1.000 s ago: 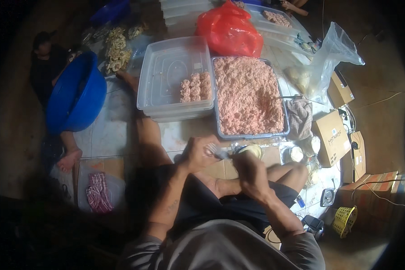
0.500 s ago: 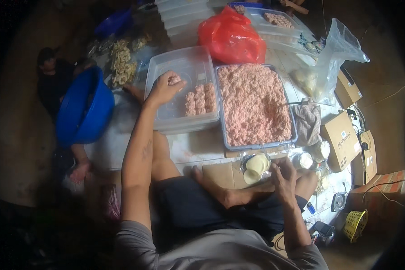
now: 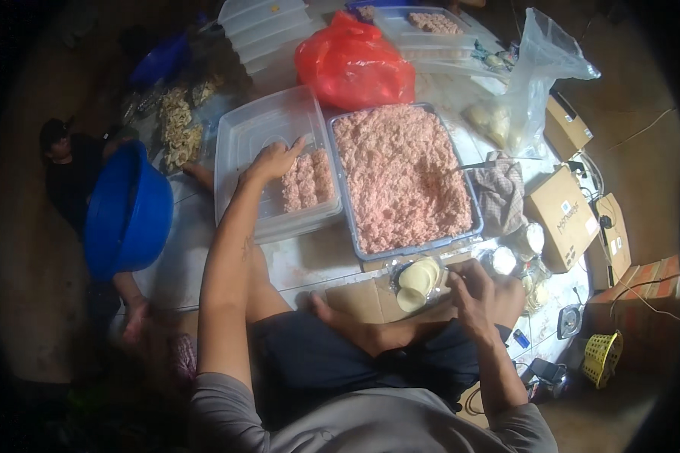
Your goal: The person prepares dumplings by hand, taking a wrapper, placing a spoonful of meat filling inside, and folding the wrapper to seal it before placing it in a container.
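Fingers of the left hand stretch over a clear rectangular plastic tray – can't tell if they're gripping. Right hand curled, contents hidden. About three short rows of lumpy pink pieces laid; heaped pink mince, pale round wrappers remain.

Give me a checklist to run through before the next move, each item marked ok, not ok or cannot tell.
1. Room in the clear container: ok, bare base shows beside the rows of pink pieces.
2. Left hand clear of the container: not ok, it is over it, next to the rows.
3. Pink mixture at hand: ok, it covers the tray from side to side.
4. Pale round sheets in reach: ok, they lie near the right hand.
5. Right hand empty: cannot tell, its curled fingers hide the palm.
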`<control>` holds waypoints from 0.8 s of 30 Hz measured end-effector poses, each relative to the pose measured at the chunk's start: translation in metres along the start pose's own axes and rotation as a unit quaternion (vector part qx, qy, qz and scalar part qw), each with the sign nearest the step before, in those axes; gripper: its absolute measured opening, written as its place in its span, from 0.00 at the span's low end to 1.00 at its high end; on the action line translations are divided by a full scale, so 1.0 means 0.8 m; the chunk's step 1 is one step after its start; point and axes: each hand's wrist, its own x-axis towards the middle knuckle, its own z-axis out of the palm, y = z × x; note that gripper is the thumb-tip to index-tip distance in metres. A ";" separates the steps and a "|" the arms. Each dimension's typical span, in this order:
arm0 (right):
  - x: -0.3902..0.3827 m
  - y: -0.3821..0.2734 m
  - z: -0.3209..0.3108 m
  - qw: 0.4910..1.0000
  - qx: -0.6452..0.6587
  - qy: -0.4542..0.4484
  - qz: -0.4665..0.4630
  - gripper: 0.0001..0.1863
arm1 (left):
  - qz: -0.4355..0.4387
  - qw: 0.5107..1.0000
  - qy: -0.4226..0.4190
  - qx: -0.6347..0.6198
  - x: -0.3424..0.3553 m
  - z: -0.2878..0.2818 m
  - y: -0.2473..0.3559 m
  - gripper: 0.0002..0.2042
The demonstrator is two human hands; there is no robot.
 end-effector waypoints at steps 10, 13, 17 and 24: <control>0.107 -0.052 0.005 0.901 -0.347 -0.016 -0.259 0.05 | 0.154 0.853 0.234 -0.441 -0.241 0.051 0.111 0.06; 0.156 -0.047 0.028 0.843 -0.475 -0.051 -0.245 0.07 | 0.178 0.854 0.087 -0.480 -0.332 0.133 0.151 0.03; 0.234 -0.009 0.072 0.660 -0.662 -0.042 -0.354 0.10 | 0.214 0.915 -0.014 -0.343 -0.363 0.264 0.191 0.16; 0.230 0.050 0.154 0.581 -0.684 -0.062 -0.437 0.09 | 0.363 0.914 0.157 -0.088 -0.356 0.350 0.204 0.19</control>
